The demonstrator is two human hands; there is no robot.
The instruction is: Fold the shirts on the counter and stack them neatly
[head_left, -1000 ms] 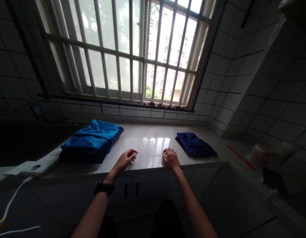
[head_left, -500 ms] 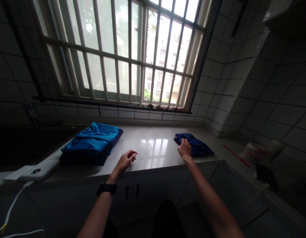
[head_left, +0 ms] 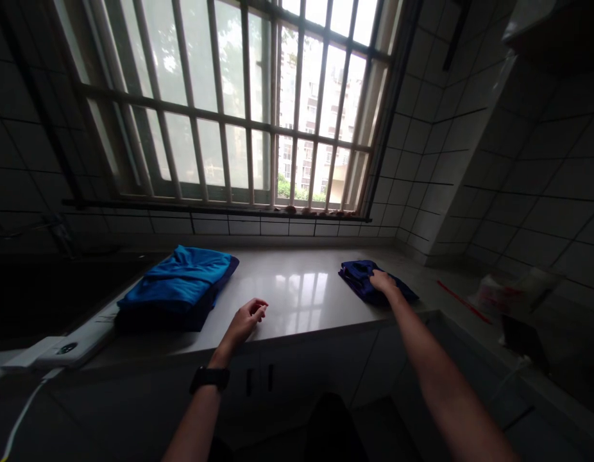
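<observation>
Head view: looks down on a pale counter (head_left: 287,305) under a barred window (head_left: 205,122). Shows a folded navy garment (head_left: 363,290) lying toward the right end of the counter, near the front edge, with the right hand (head_left: 383,280) on top of it. As for that grip: comes in from the front, fingertips hidden among the folds; cannot tell pinching from mere resting. For the left hand (head_left: 245,319), dark watch (head_left: 209,380) at the wrist: fingers loosely curled, nothing seen inside, near the counter's front edge and apart from all the clothing. Further left: a bright blue folded garment (head_left: 181,277) on top of darker folded cloth (head_left: 162,319), with a white device (head_left: 80,343) just beside, perhaps a power bank.

Judged from this, amounts to the taking-hold step: one-handed contact with the navy garment, no lift visible. Seems to call next for closing thumb and fingers on enough layers to keep the folds together, and perhaps for bringing the left hand across as support. Needs care, most likely, against catching only the top layer: liable to slip open, being soft and thin-looking.
</observation>
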